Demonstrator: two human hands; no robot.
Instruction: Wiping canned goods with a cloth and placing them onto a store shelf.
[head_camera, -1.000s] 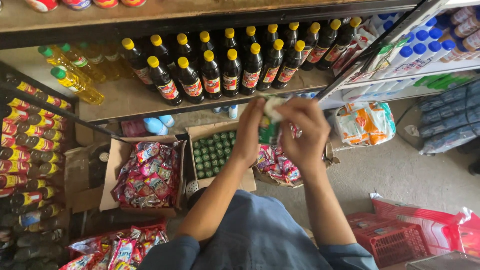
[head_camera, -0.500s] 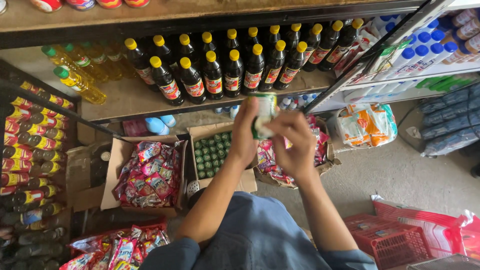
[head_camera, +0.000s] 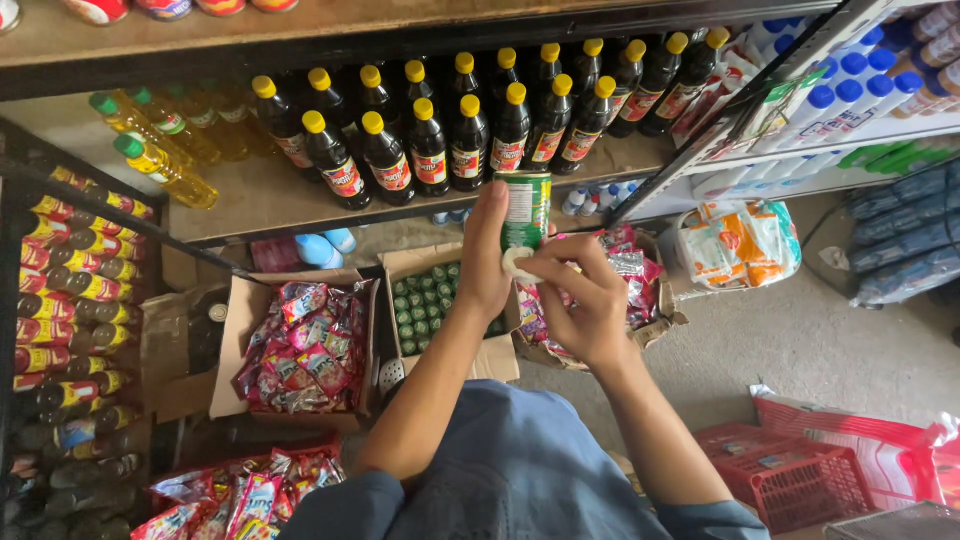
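Observation:
My left hand (head_camera: 487, 262) grips a green can (head_camera: 526, 208) with a printed label and holds it upright in front of the shelf edge. My right hand (head_camera: 585, 305) pinches a small white wad (head_camera: 517, 262) and presses it against the lower end of the can. Both forearms rise from blue sleeves at the bottom of the view. Just behind the can stand dark sauce bottles with yellow caps (head_camera: 470, 135) on the wooden shelf (head_camera: 270, 200).
Below my hands sits an open carton of green-capped bottles (head_camera: 425, 300), flanked by boxes of red snack packets (head_camera: 300, 345). Yellow oil bottles (head_camera: 160, 155) are at left, a rack of red-yellow bottles (head_camera: 70, 300) at far left. A red basket (head_camera: 800, 475) lies on the floor at right.
The can has been lifted higher toward the shelf and turned upright. My right hand has slid down from beside it to its lower end.

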